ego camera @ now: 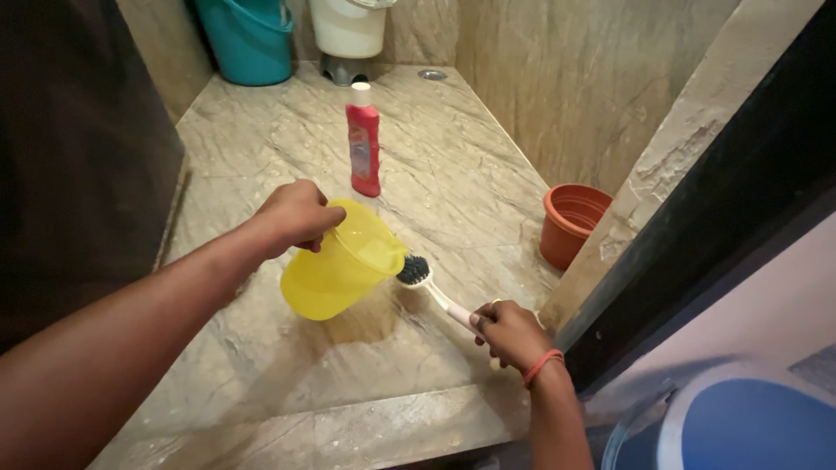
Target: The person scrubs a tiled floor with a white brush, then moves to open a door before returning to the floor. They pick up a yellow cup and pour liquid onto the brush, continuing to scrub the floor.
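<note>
At centre frame, the left hand (298, 215) gripped a tilted yellow mug (341, 271) over the marble floor (261, 157). The right hand (509, 332) held a white scrub brush (427, 285), bristles just beside the mug's lip. This looked like wetting the brush; scrubbing would need the mug lifted clear.

Both forearms bare, no sleeves in view. Right hand (514, 333): orange band at wrist. Left hand (296, 213): nothing worn.

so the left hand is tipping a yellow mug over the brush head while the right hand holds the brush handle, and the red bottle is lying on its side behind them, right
Not quite: the head view shows the red bottle standing upright, not lying down. The rest holds: the left hand tips the yellow mug over the brush head, and the right hand holds its handle.
</note>
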